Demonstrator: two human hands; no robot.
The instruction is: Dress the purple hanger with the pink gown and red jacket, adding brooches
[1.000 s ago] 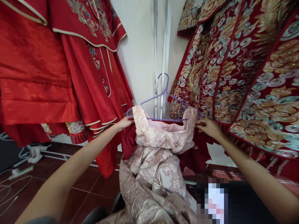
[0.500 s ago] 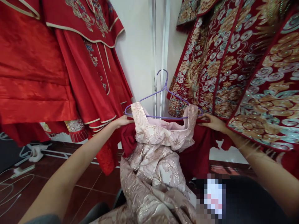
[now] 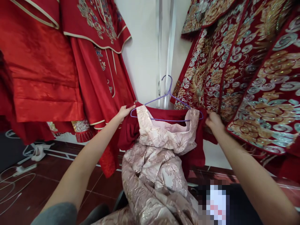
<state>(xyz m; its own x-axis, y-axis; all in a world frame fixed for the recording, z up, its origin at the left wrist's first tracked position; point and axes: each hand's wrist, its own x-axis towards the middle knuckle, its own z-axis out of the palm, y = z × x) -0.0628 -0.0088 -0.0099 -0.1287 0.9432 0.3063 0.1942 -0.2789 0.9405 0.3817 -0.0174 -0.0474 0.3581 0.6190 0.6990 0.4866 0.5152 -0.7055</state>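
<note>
White wall (image 3: pixel 143 59) behind, left hand (image 3: pixel 124 113) and right hand (image 3: pixel 213 121) pinch maroon cloth (image 3: pixel 164 113).

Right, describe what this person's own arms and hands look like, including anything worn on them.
The left arm wears a plain grey sleeve, its edge showing at the bottom of the picture; below it the forearm is bare. The right arm shows no sleeve within view. Both the left hand and right hand are ungloved, with bare wrists.
</note>
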